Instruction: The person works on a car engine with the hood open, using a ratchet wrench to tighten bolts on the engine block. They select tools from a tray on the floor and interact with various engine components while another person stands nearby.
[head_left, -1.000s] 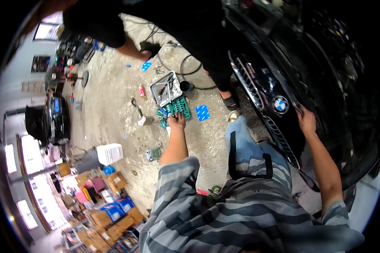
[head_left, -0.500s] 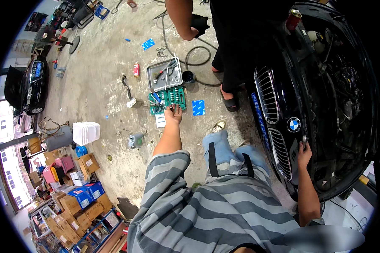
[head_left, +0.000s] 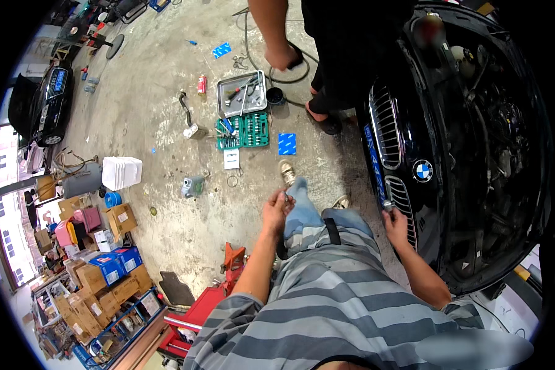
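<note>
My left hand (head_left: pixel 277 211) is in front of my legs, its fingers pinched together; whatever lies between them is too small to make out. Beside the grille (head_left: pixel 402 203) of a dark car, my right hand (head_left: pixel 397 227) is closed around a silver tool with a round head (head_left: pixel 387 205), its handle mostly hidden in the palm. Farther off on the floor lies an open green socket set case (head_left: pixel 251 140) with rows of metal pieces. Above it, a metal tray (head_left: pixel 230 110) holds pliers and other hand tools.
The car's hood is up, showing the engine bay (head_left: pixel 502 142). A person in black (head_left: pixel 351 55) stands at its front. A black cup (head_left: pixel 275 95), blue packet (head_left: pixel 287 143), jug (head_left: pixel 192 186) and hose (head_left: pixel 293 79) are on the floor. A red tool cabinet (head_left: pixel 198 311) stands left of me.
My left hand has drawn back from the socket set toward my body. My right hand has come left from the hood edge to the grille with the silver tool. The other person's arm has lowered.
</note>
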`<action>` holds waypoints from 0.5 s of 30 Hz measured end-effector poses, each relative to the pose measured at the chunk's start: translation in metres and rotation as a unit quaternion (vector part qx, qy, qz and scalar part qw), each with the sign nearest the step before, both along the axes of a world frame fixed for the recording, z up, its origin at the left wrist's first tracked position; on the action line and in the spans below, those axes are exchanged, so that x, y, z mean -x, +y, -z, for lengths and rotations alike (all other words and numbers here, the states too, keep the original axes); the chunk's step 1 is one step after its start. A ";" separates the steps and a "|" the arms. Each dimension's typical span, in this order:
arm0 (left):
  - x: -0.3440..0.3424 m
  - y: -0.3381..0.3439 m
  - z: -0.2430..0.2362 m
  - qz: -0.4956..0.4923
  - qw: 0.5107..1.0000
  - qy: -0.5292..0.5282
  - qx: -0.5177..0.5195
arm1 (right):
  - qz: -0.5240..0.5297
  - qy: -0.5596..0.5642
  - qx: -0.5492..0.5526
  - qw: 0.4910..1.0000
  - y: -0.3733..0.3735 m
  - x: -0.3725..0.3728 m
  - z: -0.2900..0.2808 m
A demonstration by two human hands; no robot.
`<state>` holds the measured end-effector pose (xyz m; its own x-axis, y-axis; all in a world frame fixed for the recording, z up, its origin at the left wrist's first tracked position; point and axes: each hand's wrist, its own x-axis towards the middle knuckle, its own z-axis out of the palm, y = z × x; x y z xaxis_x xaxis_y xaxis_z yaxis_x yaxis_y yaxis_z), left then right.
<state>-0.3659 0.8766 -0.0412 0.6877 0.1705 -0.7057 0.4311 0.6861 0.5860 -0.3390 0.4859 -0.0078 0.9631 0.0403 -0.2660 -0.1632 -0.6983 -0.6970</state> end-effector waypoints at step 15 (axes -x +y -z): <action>-0.137 0.162 0.034 0.038 0.995 0.050 0.079 | -0.091 0.137 -0.030 0.986 0.348 -0.163 0.006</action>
<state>-0.2288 1.0384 -0.0748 0.6201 0.0021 -0.7845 0.5358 0.7294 0.4254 -0.1765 0.8335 -0.0137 0.8310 0.2292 -0.5069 -0.2265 -0.6929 -0.6846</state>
